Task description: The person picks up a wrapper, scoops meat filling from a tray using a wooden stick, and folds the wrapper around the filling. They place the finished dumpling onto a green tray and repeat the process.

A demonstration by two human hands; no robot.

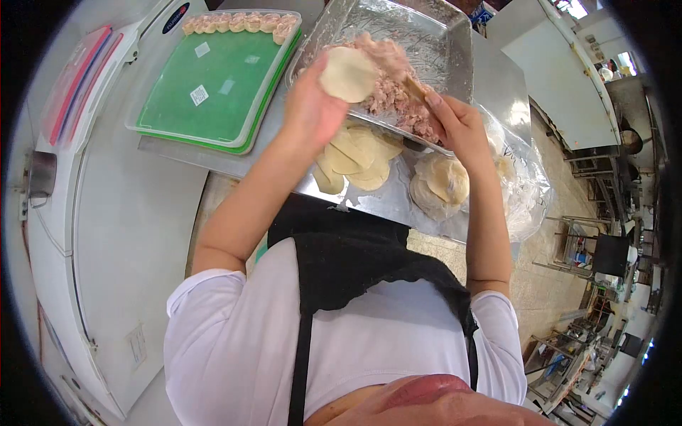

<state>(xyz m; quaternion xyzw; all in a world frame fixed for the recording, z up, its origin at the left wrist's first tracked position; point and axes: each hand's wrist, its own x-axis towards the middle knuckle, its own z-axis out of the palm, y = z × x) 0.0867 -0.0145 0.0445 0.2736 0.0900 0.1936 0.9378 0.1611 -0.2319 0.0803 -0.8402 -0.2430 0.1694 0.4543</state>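
Note:
My left hand (311,110) holds up a round, pale dough wrapper (349,75), its fingers mostly behind it. In my right hand (460,129) is a small flat wooden stick (416,88), gripped near its end, with its tip at the pinkish ground meat (387,92). That meat lies heaped toward the near side of a rectangular metal pan (433,35). Just below my hands, loose overlapping dough wrappers (359,157) are spread on the metal table (383,202). Near my right forearm sits a stack of round wrappers (442,183) by clear plastic.
A lidded-style plastic tray with a green base (185,106) stands at the left, with a row of filled dumplings (240,23) along its far edge. A clear plastic bag (529,192) lies at the table's right. White appliance doors (142,234) flank the left side.

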